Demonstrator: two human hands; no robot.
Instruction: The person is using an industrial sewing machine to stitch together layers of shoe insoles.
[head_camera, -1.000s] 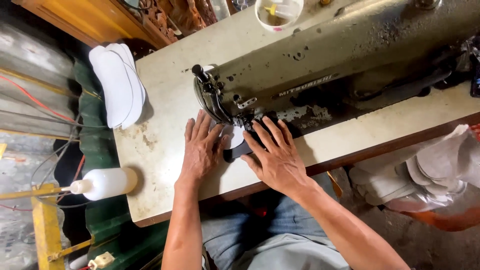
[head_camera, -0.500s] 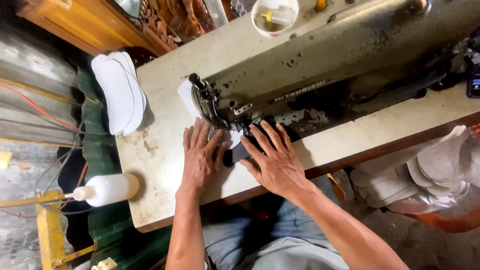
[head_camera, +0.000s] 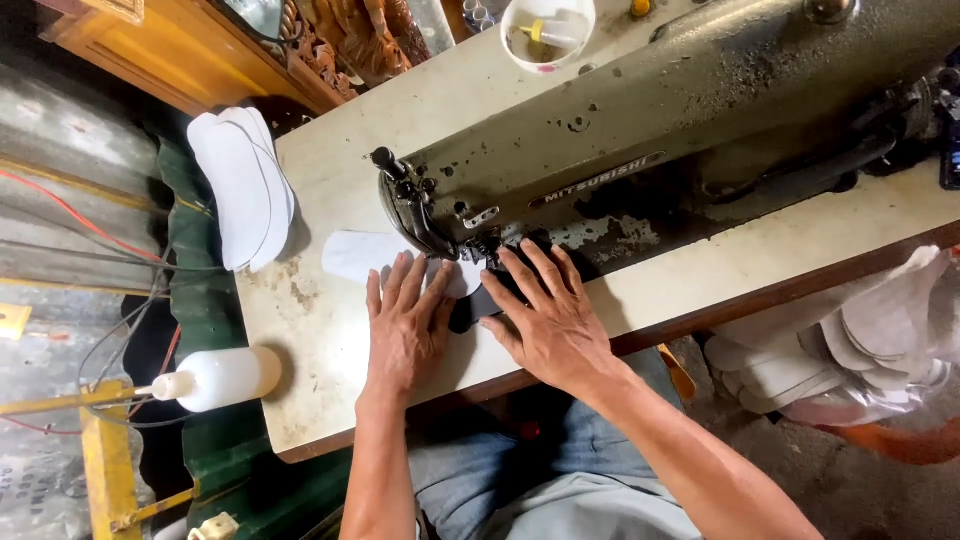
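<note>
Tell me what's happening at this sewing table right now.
A person sits at an industrial sewing machine. Both hands lie flat on a white sole-shaped piece under the needle area: the left hand presses its near edge, the right hand rests beside a dark piece. A stack of similar white pieces sits at the table's far left corner, a white bottle by its edge.

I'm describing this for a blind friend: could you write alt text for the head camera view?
Seen from above, a person's left hand and right hand press flat on a white sole-shaped piece with a dark strip at the needle of an olive-green sewing machine on a worn cream table. A stack of white soles and a white bottle sit at the table's left edge.
</note>
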